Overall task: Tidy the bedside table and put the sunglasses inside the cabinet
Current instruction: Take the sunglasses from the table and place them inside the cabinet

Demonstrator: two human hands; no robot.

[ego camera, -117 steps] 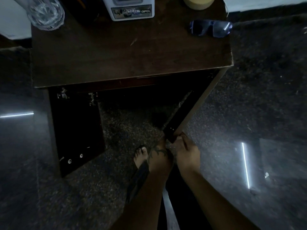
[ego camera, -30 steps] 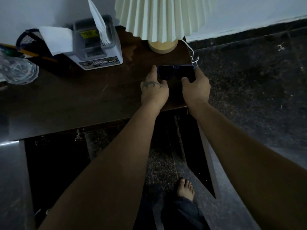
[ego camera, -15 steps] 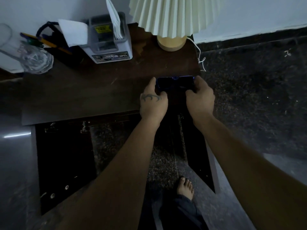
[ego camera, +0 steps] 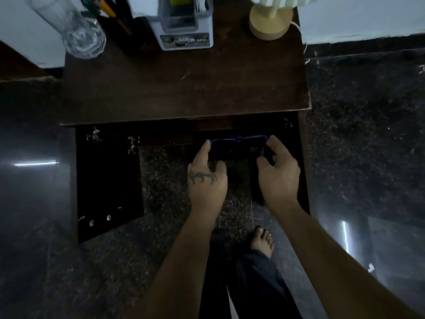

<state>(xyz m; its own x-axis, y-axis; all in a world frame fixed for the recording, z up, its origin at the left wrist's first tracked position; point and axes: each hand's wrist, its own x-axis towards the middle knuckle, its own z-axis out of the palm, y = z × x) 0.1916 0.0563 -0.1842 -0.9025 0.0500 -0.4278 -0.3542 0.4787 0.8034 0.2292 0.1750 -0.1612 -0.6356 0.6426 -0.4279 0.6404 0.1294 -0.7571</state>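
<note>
The blue-framed sunglasses (ego camera: pixel 238 145) hang just below the front edge of the dark wooden bedside table (ego camera: pixel 184 88), at the mouth of the open cabinet. My left hand (ego camera: pixel 207 178) pinches their left end and my right hand (ego camera: pixel 277 171) pinches their right end. Both cabinet doors stand open: the left door (ego camera: pixel 108 185) swings out to the left, the right door (ego camera: pixel 301 176) shows edge-on behind my right hand. The cabinet interior is dark and hidden under the tabletop.
Along the table's back stand a clear glass (ego camera: pixel 76 31), a dark pen holder (ego camera: pixel 115 21), a white box labelled OPEL (ego camera: pixel 185 31) and a lamp base (ego camera: pixel 270 23). My bare foot (ego camera: pixel 262 239) rests on the dark speckled floor below.
Both hands have carried the sunglasses off the tabletop, toward me and down to the cabinet opening. Earlier still, both hands were pulling the right door open.
</note>
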